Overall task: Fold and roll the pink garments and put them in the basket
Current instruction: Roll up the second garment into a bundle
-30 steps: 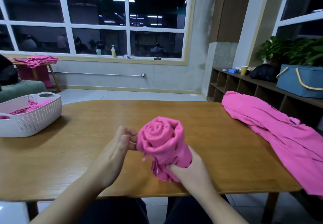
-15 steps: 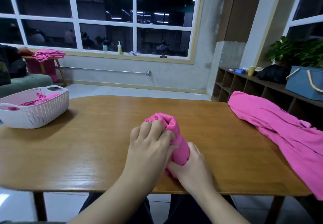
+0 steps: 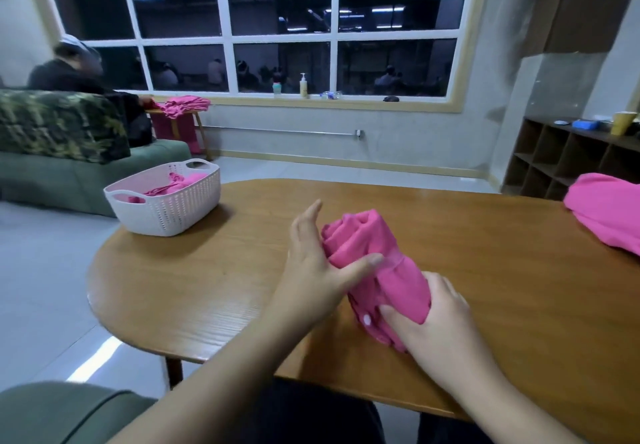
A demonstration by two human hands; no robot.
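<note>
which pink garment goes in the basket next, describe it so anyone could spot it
On the wooden table, near its front edge, lies the rolled pink garment between the left hand and right hand. Unlike the loose pink garment at the table's right end, it is a tight roll.

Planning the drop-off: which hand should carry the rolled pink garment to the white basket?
Left, probably. The left hand touches the rolled pink garment on the white woven plastic basket side.

Both forearms are bare, with no sleeve in view; the left hand (image 3: 313,270) and right hand (image 3: 440,326) wear no rings or gloves. Dark trousers (image 3: 311,416) cover the lap.
</note>
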